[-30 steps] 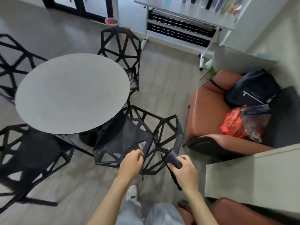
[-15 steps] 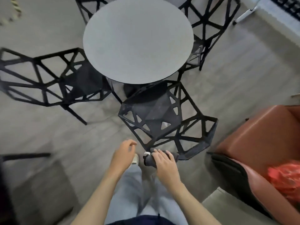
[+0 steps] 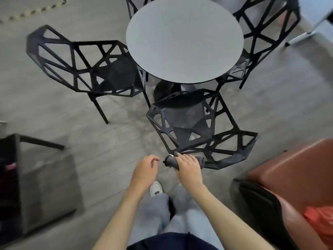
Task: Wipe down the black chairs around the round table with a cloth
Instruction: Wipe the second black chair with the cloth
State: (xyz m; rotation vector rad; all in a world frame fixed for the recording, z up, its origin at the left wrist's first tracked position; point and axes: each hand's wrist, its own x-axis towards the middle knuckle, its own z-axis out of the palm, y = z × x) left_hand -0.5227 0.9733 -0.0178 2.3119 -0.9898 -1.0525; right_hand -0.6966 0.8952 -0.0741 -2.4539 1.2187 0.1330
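Note:
A black lattice chair (image 3: pixel 191 123) stands right in front of me, its seat tucked partly under the round grey table (image 3: pixel 183 38). My right hand (image 3: pixel 189 167) presses a dark grey cloth (image 3: pixel 172 161) against the top rim of that chair's backrest. My left hand (image 3: pixel 145 171) hovers just left of the cloth, fingers loosely curled, holding nothing and off the chair. A second black chair (image 3: pixel 86 67) stands left of the table, a third (image 3: pixel 264 38) at its right, and part of another (image 3: pixel 137 4) shows at the back.
A brown leather armchair (image 3: pixel 295 181) with an orange bag (image 3: pixel 320 222) stands close on my right. A dark frame or low table (image 3: pixel 16 177) is at the left edge. A white rack leg (image 3: pixel 306 33) shows at top right. Grey wood floor lies between.
My view has swung to look straight down over the chair. My left hand has let go of the backrest and pulled back; my right hand has laid the cloth flat on the rim.

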